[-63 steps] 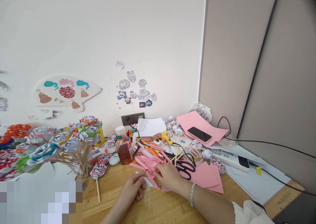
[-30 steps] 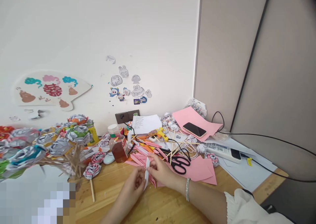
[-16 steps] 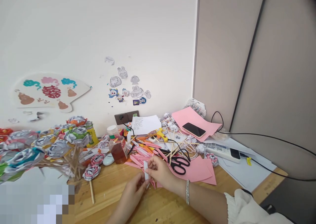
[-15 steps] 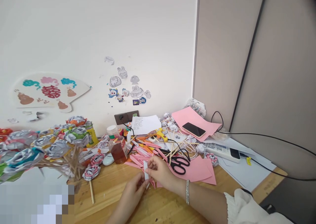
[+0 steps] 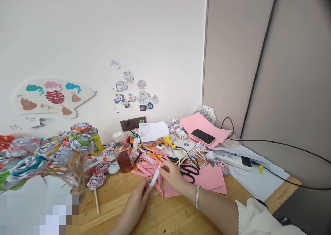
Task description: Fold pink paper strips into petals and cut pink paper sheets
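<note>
A narrow white paper strip [image 5: 155, 178] is stretched at a slant between my two hands, above the near edge of a heap of folded pink paper strips [image 5: 144, 168]. My left hand [image 5: 139, 195] pinches its lower end between thumb and fingers. At the upper end, my right hand [image 5: 169, 174] is closed on the strip with the fingertips. Just behind my right hand lie black-handled scissors [image 5: 190, 174], their blades mostly hidden. Pink paper sheets [image 5: 207, 179] lie beneath and beside my right wrist.
A bottle of reddish-brown liquid [image 5: 124, 157] stands left of the heap. Behind are a yellow glue gun [image 5: 170, 142] and a phone [image 5: 203, 136] on pink paper. Paper flowers on sticks [image 5: 62, 155] crowd the left. A power strip [image 5: 232, 159] and cables lie right.
My right hand has moved slightly up and right, and the white strip now shows longer and more slanted between my hands. My left hand has shifted only slightly.
</note>
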`<action>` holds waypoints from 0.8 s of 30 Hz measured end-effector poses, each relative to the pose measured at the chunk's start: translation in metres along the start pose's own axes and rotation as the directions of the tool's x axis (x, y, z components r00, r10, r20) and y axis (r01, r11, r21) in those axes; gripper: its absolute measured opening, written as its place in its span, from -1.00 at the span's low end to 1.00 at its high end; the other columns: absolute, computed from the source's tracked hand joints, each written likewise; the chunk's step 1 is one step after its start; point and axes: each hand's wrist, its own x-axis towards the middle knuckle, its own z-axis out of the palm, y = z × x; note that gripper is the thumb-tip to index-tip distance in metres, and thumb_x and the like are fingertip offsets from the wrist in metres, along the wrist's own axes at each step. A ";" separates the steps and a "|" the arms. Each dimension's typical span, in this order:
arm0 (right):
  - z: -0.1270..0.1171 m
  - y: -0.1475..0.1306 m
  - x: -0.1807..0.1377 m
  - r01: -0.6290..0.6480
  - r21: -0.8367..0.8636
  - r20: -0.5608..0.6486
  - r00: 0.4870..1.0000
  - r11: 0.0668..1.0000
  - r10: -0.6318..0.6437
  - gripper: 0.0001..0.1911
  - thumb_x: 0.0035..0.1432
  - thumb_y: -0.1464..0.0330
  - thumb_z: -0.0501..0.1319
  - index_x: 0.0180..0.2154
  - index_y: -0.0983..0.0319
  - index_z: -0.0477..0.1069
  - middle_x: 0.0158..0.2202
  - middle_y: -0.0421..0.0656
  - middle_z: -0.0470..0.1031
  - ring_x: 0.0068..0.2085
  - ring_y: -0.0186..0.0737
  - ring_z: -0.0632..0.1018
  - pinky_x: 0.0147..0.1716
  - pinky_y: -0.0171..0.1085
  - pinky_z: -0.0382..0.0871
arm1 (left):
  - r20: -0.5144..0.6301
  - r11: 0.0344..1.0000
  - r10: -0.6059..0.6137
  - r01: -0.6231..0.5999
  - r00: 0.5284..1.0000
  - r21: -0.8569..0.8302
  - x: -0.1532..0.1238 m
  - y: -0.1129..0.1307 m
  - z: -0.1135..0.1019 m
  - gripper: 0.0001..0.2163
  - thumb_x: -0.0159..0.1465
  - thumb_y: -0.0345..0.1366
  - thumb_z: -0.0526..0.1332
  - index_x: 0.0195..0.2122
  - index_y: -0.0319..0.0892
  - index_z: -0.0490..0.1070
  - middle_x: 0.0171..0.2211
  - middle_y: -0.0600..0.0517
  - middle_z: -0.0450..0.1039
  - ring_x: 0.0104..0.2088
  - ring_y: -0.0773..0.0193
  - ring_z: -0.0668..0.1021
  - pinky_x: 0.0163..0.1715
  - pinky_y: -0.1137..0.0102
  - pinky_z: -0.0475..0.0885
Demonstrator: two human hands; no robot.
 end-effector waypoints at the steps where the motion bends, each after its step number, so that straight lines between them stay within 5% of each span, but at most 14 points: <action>1: 0.000 0.001 0.001 -0.002 -0.001 -0.025 1.000 1.000 0.002 -0.84 0.00 0.38 0.05 -0.58 0.24 0.17 -0.62 -0.32 0.14 -0.57 -0.42 0.22 -0.57 -0.41 0.08 | 0.009 1.000 0.010 -0.010 1.000 -0.015 0.000 0.001 -0.001 -0.80 0.13 -0.21 0.05 -0.27 -0.12 0.36 -0.36 0.01 0.49 -0.34 0.17 0.48 -0.30 0.39 0.32; 8: -0.002 0.005 0.004 -0.089 0.153 -0.073 0.992 0.984 0.101 -0.89 -0.05 0.42 0.03 -0.58 0.24 0.18 -0.66 -0.31 0.22 -0.59 -0.40 0.26 -0.57 -0.39 0.12 | -0.078 1.000 0.008 -0.006 0.997 0.027 0.000 -0.003 -0.003 -0.77 0.11 -0.25 0.07 -0.23 -0.13 0.40 -0.20 -0.06 0.48 -0.18 0.10 0.46 -0.16 0.31 0.29; 12: -0.003 0.004 0.005 -0.269 0.380 0.085 0.963 0.885 0.256 -0.89 -0.13 0.48 0.01 -0.63 0.26 0.17 -0.71 -0.31 0.22 -0.65 -0.45 0.23 -0.64 -0.42 0.04 | -0.246 1.000 -0.005 0.001 0.969 -0.014 0.002 -0.006 -0.006 -0.75 0.10 -0.19 0.08 -0.23 -0.13 0.39 -0.21 -0.06 0.46 -0.15 0.09 0.44 -0.15 0.30 0.29; 15: -0.001 0.003 0.005 -0.381 0.450 0.248 0.922 0.808 0.298 -0.88 -0.14 0.46 -0.02 -0.65 0.26 0.17 -0.72 -0.30 0.23 -0.69 -0.46 0.21 -0.68 -0.42 0.03 | -0.351 0.985 -0.064 0.002 0.934 -0.174 0.004 -0.005 -0.010 -0.71 0.06 -0.09 0.12 -0.26 -0.15 0.36 -0.44 0.03 0.46 -0.40 0.20 0.48 -0.41 0.39 0.35; 18: 0.002 0.001 0.003 -0.481 0.439 0.384 0.864 0.758 0.326 -0.90 -0.18 0.45 -0.02 -0.66 0.26 0.16 -0.74 -0.30 0.22 -0.72 -0.47 0.21 -0.71 -0.43 0.02 | -0.338 0.894 -0.139 -0.029 0.931 -0.447 0.007 -0.004 -0.013 -0.68 0.01 -0.05 0.18 -0.29 -0.15 0.31 -0.68 0.19 0.29 -0.67 0.38 0.34 -0.65 0.50 0.24; 24: 0.005 -0.008 -0.002 -0.677 0.322 0.641 0.670 0.662 0.374 -0.84 -0.13 0.38 0.02 -0.67 0.28 0.19 -0.78 -0.29 0.20 -0.73 -0.47 0.21 -0.73 -0.45 -0.02 | -0.278 0.599 -0.256 -0.073 0.926 -0.797 0.008 -0.002 -0.016 -0.67 -0.06 -0.19 0.30 -0.28 -0.18 0.35 -0.66 0.19 0.27 -0.65 0.49 0.30 -0.62 0.54 0.23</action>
